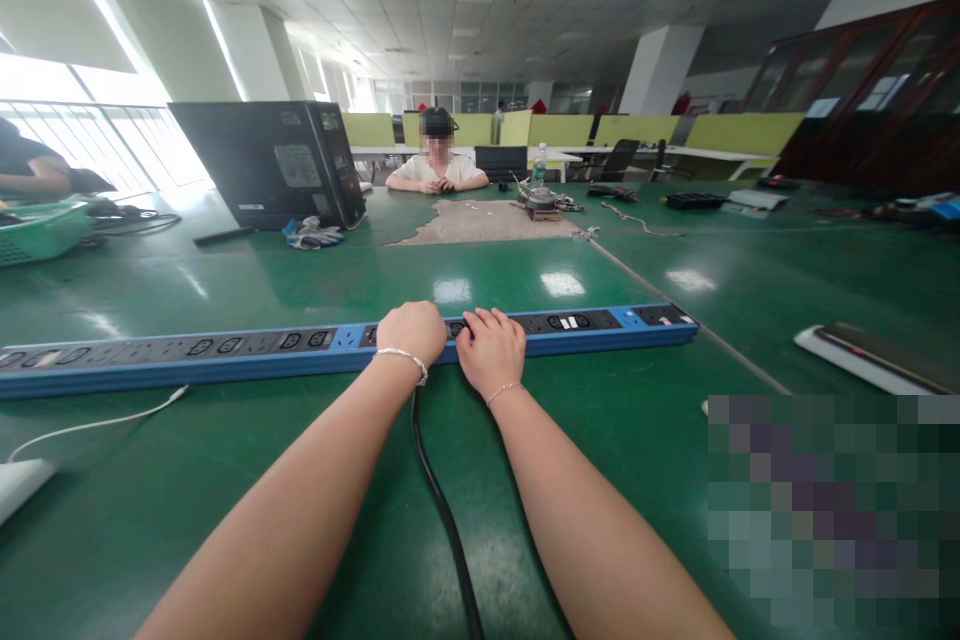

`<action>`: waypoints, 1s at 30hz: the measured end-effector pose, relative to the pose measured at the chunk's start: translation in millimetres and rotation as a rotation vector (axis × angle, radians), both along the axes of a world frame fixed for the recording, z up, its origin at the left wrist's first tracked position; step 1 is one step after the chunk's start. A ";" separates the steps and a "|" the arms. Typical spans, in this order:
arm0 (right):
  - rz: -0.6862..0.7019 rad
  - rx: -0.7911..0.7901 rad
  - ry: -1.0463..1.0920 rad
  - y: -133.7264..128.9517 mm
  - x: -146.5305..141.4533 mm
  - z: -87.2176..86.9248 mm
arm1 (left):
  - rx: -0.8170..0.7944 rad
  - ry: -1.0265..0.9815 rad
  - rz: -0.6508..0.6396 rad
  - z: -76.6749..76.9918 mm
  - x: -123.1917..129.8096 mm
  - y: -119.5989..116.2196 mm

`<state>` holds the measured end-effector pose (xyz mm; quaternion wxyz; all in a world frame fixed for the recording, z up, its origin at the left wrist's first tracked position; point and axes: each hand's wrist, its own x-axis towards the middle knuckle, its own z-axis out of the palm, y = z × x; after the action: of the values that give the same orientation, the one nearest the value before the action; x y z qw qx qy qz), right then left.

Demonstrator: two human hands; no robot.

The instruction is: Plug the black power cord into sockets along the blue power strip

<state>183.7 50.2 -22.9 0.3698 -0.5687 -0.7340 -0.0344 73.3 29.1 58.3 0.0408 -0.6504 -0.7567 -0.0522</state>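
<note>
A long blue and black power strip [247, 348] lies across the green table, slightly aslant, with rows of sockets along its top. My left hand [412, 332] is closed in a fist over its middle. A black power cable [442, 495] runs out from under that fist toward me; its plug end is hidden by the hand. Just to the right, my right hand [493, 350] rests on the strip, its bent fingers over the top and far edge, holding it. The sockets beneath both hands are covered.
A black computer case [277, 165] stands at the back left, with gloves [313, 234] beside it. A green basket [45, 232] is far left. Across the table sits a person [437, 165]. A bottle [540, 165] and metal parts [541, 203] stand beyond; a white-edged device [874, 358] lies right.
</note>
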 end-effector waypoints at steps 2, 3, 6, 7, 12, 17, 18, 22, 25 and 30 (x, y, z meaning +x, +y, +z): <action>0.001 -0.003 -0.001 -0.1 -0.1 0.0 | -0.009 -0.023 0.013 -2.5 -2.1 0.7; 0.001 -0.004 -0.001 -0.1 -0.1 0.0 | -0.016 -0.041 0.022 -3.3 -3.0 0.7; -0.001 -0.008 -0.003 0.1 -0.1 -0.1 | -0.001 -0.112 0.065 3.7 -2.9 -1.3; -0.002 -0.008 -0.006 0.1 0.0 -0.1 | 0.025 -0.135 0.075 11.4 -1.7 -2.6; 0.003 -0.005 -0.025 -0.5 0.9 0.8 | 0.285 -0.185 -0.038 81.8 4.3 -11.4; 0.015 -0.020 -0.031 0.0 1.3 0.6 | 0.169 -0.098 0.025 108.8 -27.3 -22.2; 0.017 -0.019 -0.026 0.3 1.1 0.3 | 0.145 -0.082 0.065 103.1 -39.3 -25.1; 0.024 -0.002 0.005 0.7 0.4 -0.6 | 0.057 -0.132 0.209 64.4 -90.7 -40.1; 0.023 0.005 0.018 0.3 0.3 -0.4 | 0.048 -0.144 0.295 37.8 -117.7 -49.2; 0.021 0.010 0.018 0.2 1.1 0.1 | -0.002 -0.217 0.311 17.8 -131.6 -47.2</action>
<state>184.7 50.3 -22.8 0.3797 -0.5592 -0.7364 -0.0290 -58.4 -18.0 76.0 -0.0341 -0.5162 -0.8481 -0.1143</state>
